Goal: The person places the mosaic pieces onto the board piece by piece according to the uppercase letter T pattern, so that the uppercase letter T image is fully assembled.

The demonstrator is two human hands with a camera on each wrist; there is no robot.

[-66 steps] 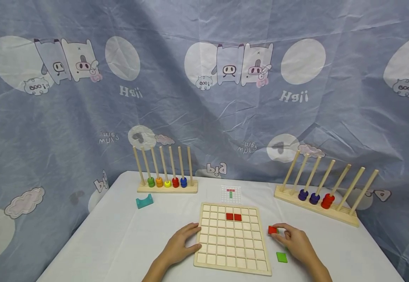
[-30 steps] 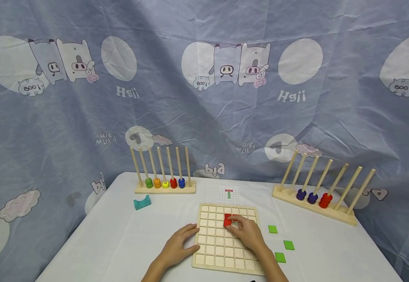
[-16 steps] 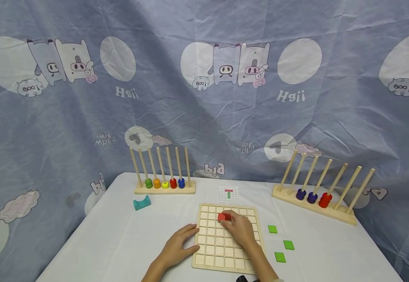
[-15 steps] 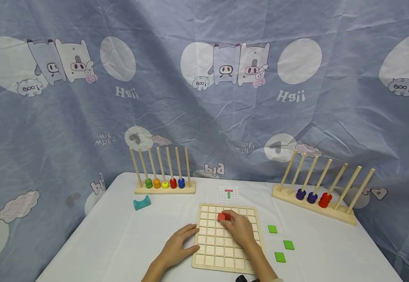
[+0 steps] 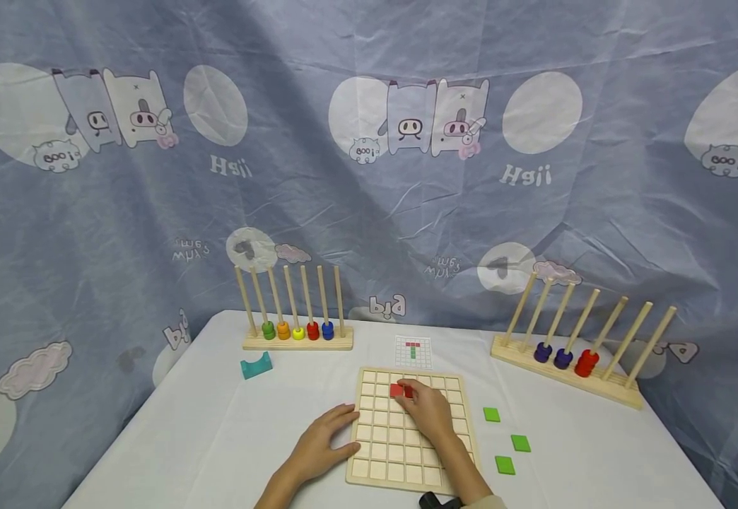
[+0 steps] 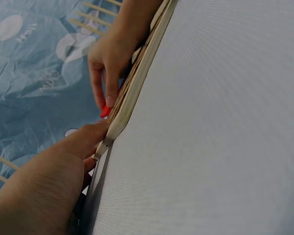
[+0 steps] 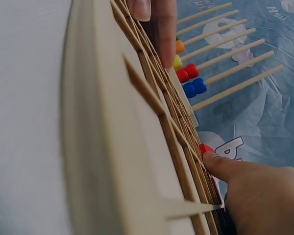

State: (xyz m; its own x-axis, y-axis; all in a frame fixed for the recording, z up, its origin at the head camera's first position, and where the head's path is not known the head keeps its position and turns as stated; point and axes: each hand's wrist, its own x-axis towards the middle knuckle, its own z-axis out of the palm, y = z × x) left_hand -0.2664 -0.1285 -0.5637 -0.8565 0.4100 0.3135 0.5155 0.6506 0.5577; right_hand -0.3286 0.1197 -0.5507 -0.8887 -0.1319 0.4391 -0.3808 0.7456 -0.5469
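Note:
My right hand [image 5: 429, 413] pinches a red square tile [image 5: 396, 390] between thumb and fingers, over the second row of the wooden grid board [image 5: 378, 450]. Just right of it sits another red tile [image 5: 409, 392], partly covered by the fingers; the rest of that row is hidden behind the hand. In the left wrist view the pinched tile [image 6: 105, 111] shows at the fingertips, close over the board. My left hand [image 5: 320, 444] rests against the board's left edge, fingers and thumb spread along it.
Three green tiles [image 5: 520, 443] lie right of the board. A printed grid card [image 5: 413, 351] lies behind it. Wooden peg racks stand at back left [image 5: 299, 343] and back right [image 5: 566, 372], near a teal curved block [image 5: 256, 365]. A black object [image 5: 432, 500] shows by the right wrist.
My right hand has carried the red tile from the table right of the board leftward to the second row, where the tile now looks lower and flatter. The left hand stays at the board's edge.

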